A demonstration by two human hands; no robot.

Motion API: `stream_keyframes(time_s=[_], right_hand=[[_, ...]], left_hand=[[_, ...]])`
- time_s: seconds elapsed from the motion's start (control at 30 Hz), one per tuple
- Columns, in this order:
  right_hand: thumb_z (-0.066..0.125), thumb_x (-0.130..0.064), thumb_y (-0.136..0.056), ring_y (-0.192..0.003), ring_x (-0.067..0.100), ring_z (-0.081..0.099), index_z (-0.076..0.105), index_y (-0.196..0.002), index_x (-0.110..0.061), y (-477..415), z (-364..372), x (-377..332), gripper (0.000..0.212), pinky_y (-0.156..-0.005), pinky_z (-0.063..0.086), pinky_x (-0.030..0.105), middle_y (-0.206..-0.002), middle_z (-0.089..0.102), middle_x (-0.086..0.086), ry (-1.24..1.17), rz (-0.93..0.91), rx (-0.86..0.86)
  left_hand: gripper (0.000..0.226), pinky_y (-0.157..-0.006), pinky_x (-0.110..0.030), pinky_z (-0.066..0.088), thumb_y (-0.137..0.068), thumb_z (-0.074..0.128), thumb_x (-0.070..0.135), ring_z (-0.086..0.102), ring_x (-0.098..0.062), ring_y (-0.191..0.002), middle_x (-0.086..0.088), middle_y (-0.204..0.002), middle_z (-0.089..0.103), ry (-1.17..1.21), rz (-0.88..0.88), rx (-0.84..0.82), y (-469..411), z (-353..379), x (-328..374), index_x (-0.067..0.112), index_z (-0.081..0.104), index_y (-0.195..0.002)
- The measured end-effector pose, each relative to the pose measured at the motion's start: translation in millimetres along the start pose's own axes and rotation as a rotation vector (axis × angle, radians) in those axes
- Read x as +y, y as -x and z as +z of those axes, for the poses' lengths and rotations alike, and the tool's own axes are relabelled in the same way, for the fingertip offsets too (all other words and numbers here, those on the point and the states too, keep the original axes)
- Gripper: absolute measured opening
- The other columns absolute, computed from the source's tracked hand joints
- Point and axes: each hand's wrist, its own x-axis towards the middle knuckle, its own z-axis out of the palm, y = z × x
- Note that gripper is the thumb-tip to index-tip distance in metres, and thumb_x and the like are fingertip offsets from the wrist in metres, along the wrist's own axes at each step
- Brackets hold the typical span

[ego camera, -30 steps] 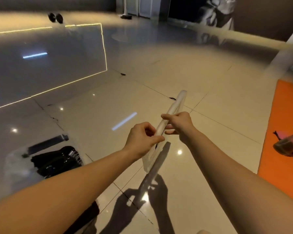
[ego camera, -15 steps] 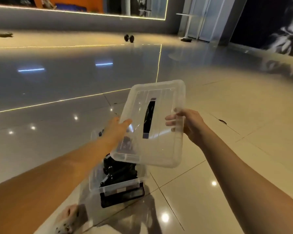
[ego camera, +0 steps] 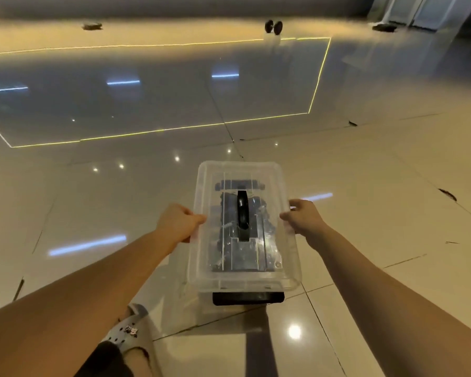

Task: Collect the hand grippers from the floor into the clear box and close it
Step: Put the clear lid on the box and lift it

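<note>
Pinches lid (ego camera: 211, 176) at both long edges with left grip (ego camera: 178, 223) and right grip (ego camera: 303, 217), both closed on it, holding it level over clear box (ego camera: 248, 298) to seat squarely.

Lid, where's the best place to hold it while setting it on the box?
The lid's two long edges, hands coming from either side, as the left hand and right hand do: it's wide, flat and level over the box, which keeps it square.
</note>
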Motion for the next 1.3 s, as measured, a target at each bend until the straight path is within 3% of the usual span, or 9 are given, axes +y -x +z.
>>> stream_keyframes(time_s=[0.27, 0.43, 0.6, 0.77, 0.93, 1.07, 1.17, 1.23, 1.3], right_hand=[[0.058, -0.011, -0.097, -0.101, 0.03, 0.065, 0.06, -0.133, -0.009, -34.0, 26.0, 11.3, 0.036, -0.094, 0.056, 0.046, -0.114, 0.068, 0.009, 0.266, -0.129, 0.073], [0.06, -0.021, -0.098, -0.121, 0.032, 0.06, 0.053, -0.144, -0.011, -52.4, 26.8, 23.0, 0.048, -0.102, 0.048, 0.041, -0.14, 0.056, 0.011, 0.437, -0.136, 0.134], [0.066, -0.021, -0.095, -0.11, 0.029, 0.067, 0.049, -0.149, -0.016, -57.6, 26.7, 40.4, 0.057, -0.102, 0.052, 0.047, -0.128, 0.068, 0.012, 0.192, -0.035, 0.092], [0.065, -0.03, -0.096, -0.114, 0.031, 0.066, 0.045, -0.15, -0.023, -54.4, 27.4, 47.0, 0.058, -0.101, 0.053, 0.048, -0.135, 0.064, 0.009, 0.216, 0.013, 0.09], [0.069, -0.016, -0.094, -0.09, 0.032, 0.072, 0.04, -0.145, -0.012, -18.0, 8.3, 39.1, 0.059, -0.058, 0.061, 0.037, -0.12, 0.061, 0.014, 0.062, 0.237, -0.065], [0.076, -0.014, -0.089, -0.082, 0.039, 0.075, 0.052, -0.124, 0.009, 26.5, -11.7, 50.1, 0.048, -0.067, 0.064, 0.044, -0.109, 0.067, 0.027, -0.069, 0.403, -0.212], [0.085, -0.025, -0.078, -0.086, 0.038, 0.073, 0.059, -0.119, 0.01, 48.6, -23.6, 65.7, 0.06, -0.079, 0.061, 0.043, -0.109, 0.067, 0.028, -0.234, 0.498, -0.386], [0.083, -0.038, -0.08, -0.088, 0.034, 0.072, 0.064, -0.115, 0.007, 51.5, -46.4, 70.7, 0.061, -0.076, 0.06, 0.038, -0.107, 0.071, 0.025, -0.161, 0.508, -0.486], [0.076, -0.053, -0.084, -0.083, 0.031, 0.073, 0.064, -0.111, 0.007, 48.3, -78.4, 74.1, 0.067, -0.068, 0.06, 0.036, -0.101, 0.074, 0.023, -0.116, 0.557, -0.392]], left_hand=[[0.035, -0.077, -0.041, 0.061, -0.089, 0.071, 0.034, 0.074, -0.029, -0.072, -0.017, -0.086, 0.075, -0.189, 0.025, 0.069, -40.6, 20.1, -22.1, -0.001, 0.074, -0.085], [0.023, -0.06, -0.025, 0.05, -0.091, 0.071, 0.032, 0.071, -0.024, -0.075, -0.011, -0.082, 0.073, -0.176, 0.043, 0.035, -46.6, 27.9, -21.0, 0.016, 0.071, -0.074], [0.033, -0.068, -0.036, 0.057, -0.092, 0.068, 0.034, 0.071, -0.033, -0.072, -0.017, -0.079, 0.074, -0.112, 0.066, 0.085, -52.1, 40.5, -29.4, 0.003, 0.075, -0.082], [0.033, -0.059, -0.03, 0.051, -0.095, 0.064, 0.032, 0.059, -0.02, -0.06, -0.016, -0.078, 0.072, -0.203, 0.058, 0.077, -62.4, 43.5, -24.1, 0.003, 0.073, -0.084], [0.031, -0.051, -0.025, 0.039, -0.096, 0.064, 0.033, 0.054, -0.016, -0.055, -0.005, -0.069, 0.063, -0.274, 0.109, -0.013, -78.9, 43.3, -10.2, 0.006, 0.074, -0.083], [0.031, -0.07, -0.03, 0.045, -0.097, 0.062, 0.03, 0.065, -0.029, -0.077, -0.009, -0.078, 0.063, -0.314, 0.181, -0.126, -89.9, 61.9, 13.6, 0.002, 0.072, -0.089], [0.032, -0.093, -0.041, 0.05, -0.1, 0.059, 0.03, 0.067, -0.034, -0.103, -0.017, -0.11, 0.071, -0.352, 0.259, -0.217, -94.1, 83.9, 35.1, 0.002, 0.07, -0.113], [0.038, -0.1, -0.048, 0.049, -0.1, 0.058, 0.031, 0.065, -0.036, -0.108, -0.021, -0.12, 0.068, -0.386, 0.292, -0.254, -96.4, 96.0, 47.3, 0.002, 0.066, -0.123], [0.039, -0.101, -0.048, 0.048, -0.101, 0.057, 0.032, 0.064, -0.036, -0.112, -0.021, -0.125, 0.066, -0.426, 0.319, -0.285, -100.2, 103.9, 56.6, 0.003, 0.064, -0.126]])
